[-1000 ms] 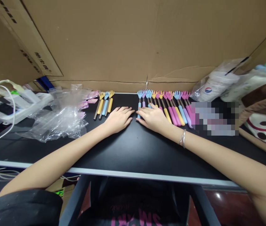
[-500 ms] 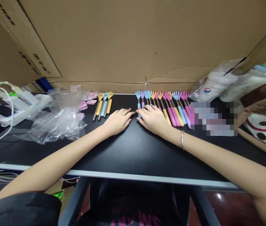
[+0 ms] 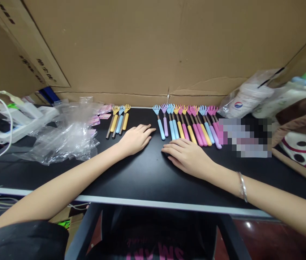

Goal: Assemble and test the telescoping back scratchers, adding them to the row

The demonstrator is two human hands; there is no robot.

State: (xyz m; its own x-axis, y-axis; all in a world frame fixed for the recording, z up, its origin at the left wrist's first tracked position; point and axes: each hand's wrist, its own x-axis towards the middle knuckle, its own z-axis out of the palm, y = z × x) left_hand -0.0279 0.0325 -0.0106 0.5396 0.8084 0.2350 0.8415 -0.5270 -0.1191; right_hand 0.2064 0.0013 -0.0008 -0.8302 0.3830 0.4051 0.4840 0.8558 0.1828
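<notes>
My left hand (image 3: 137,138) lies flat on the black desk with its fingers stretched out and nothing in it. Right of it is a row of back scratchers with claw-shaped heads, in blue, purple, yellow and pink. A blue back scratcher (image 3: 160,129) at the row's left end leans slightly, beside a purple back scratcher (image 3: 165,126). My right hand (image 3: 186,155) rests just in front of the row, fingers loosely extended and holding nothing. Beyond my left hand lie three more back scratchers, two yellow and one blue (image 3: 119,123), with metal rods showing at their lower ends.
Clear plastic bags (image 3: 68,133) are heaped on the left, near a white power strip (image 3: 25,124) with cables. A bagged cup (image 3: 246,99) and a plush bag (image 3: 303,144) stand on the right. A cardboard wall (image 3: 142,47) closes off the back.
My right hand has drawn back toward me and slightly right, off the handles it covered. The leftmost blue back scratcher's head sits a little further left. My left hand stays put.
</notes>
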